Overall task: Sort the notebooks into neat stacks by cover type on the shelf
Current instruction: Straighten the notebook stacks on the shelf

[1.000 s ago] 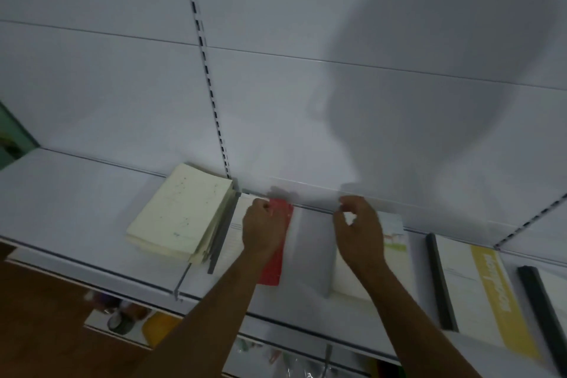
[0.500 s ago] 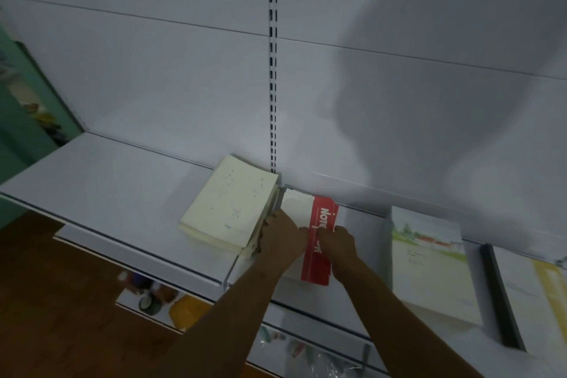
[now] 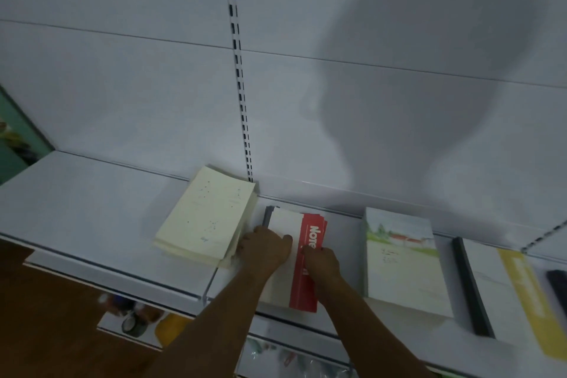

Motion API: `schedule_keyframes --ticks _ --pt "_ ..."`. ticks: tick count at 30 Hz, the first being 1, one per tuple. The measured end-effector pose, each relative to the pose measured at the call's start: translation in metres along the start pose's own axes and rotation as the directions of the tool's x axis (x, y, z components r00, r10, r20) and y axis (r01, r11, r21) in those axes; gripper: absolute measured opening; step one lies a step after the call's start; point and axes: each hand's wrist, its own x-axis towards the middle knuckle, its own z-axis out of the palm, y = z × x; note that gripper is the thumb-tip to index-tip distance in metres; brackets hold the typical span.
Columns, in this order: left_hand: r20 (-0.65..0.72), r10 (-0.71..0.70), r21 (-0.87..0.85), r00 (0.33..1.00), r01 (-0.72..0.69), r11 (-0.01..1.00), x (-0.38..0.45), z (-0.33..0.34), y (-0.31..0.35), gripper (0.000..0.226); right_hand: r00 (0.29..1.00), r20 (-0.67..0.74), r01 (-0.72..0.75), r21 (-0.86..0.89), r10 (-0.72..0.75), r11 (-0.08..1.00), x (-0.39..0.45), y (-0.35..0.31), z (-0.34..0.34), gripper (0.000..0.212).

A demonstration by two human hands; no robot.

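We see the white shelf (image 3: 92, 209) running under both hands. Right of our right hand (image 3: 322, 259) lies the landscape-cover stack (image 3: 402, 267); left of our left hand (image 3: 265, 247) sits the cream stack (image 3: 205, 218). Between them, the red-and-white notebooks (image 3: 302, 255) lie flat beneath both hands. The left hand rests on the white cover; the right presses the red band, and we cannot tell its finger curl.
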Motion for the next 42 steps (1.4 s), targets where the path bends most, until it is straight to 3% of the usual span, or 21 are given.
schedule_keyframes --ticks 2,5,9,12,14,17,20,22,26,30,35,38,42 --pt "0.059 -0.029 -0.025 0.998 0.030 0.999 -0.003 0.003 -0.002 0.086 0.998 -0.051 -0.031 -0.065 0.028 0.997 -0.001 -0.001 -0.002 0.029" --pt "0.119 -0.096 -0.197 0.988 0.118 0.973 -0.010 0.004 -0.001 0.101 0.997 -0.081 -0.016 -0.067 0.011 0.998 -0.001 -0.003 -0.006 0.033" --pt "0.035 -0.059 -0.490 0.998 0.069 0.869 -0.022 -0.001 0.007 0.091 0.989 -0.095 0.120 0.074 -0.113 0.990 -0.001 -0.011 -0.016 0.035" --pt "-0.101 0.025 -0.752 0.995 -0.093 0.653 -0.030 -0.020 0.017 0.070 0.945 -0.168 0.307 0.147 -0.282 0.940 -0.005 -0.029 -0.019 0.037" --pt "-0.086 0.059 -0.877 0.995 -0.103 0.470 -0.034 -0.033 0.022 0.057 0.903 -0.212 0.420 0.256 -0.374 0.871 -0.012 -0.036 -0.019 0.037" --pt "-0.030 0.056 -0.983 0.998 -0.039 0.180 -0.034 -0.035 0.021 0.058 0.882 -0.148 0.453 0.531 -0.448 0.716 -0.022 -0.033 -0.022 0.045" --pt "-0.038 0.008 -0.999 0.999 -0.038 0.000 -0.032 -0.027 0.019 0.053 0.858 -0.105 0.450 0.623 -0.502 0.639 -0.022 -0.019 -0.023 0.057" --pt "-0.033 0.023 -0.999 0.999 -0.033 -0.013 -0.031 -0.026 0.020 0.057 0.866 -0.102 0.432 0.644 -0.489 0.631 -0.020 -0.013 -0.024 0.060" --pt "-0.066 0.141 -0.994 0.988 -0.077 0.072 -0.021 -0.022 0.021 0.047 0.873 -0.118 0.437 0.621 -0.473 0.651 -0.016 -0.014 -0.028 0.048" --pt "-0.015 0.306 -0.988 0.952 -0.061 0.141 -0.003 -0.034 0.015 0.055 0.908 -0.137 0.395 0.597 -0.396 0.698 -0.016 -0.022 -0.036 0.054" --pt "-0.028 0.412 -0.968 0.911 -0.127 0.216 0.006 -0.045 0.017 0.053 0.907 -0.211 0.417 0.566 -0.364 0.712 -0.018 -0.034 -0.030 0.049" --pt "-0.030 0.387 -0.966 0.922 -0.127 0.227 0.002 -0.037 0.016 0.048 0.910 -0.273 0.413 0.533 -0.313 0.738 -0.016 -0.032 -0.022 0.053" --pt "0.008 0.377 -0.982 0.926 -0.063 0.176 -0.001 -0.038 0.018 0.053 0.943 -0.215 0.333 0.617 -0.254 0.713 -0.016 -0.034 -0.022 0.058"
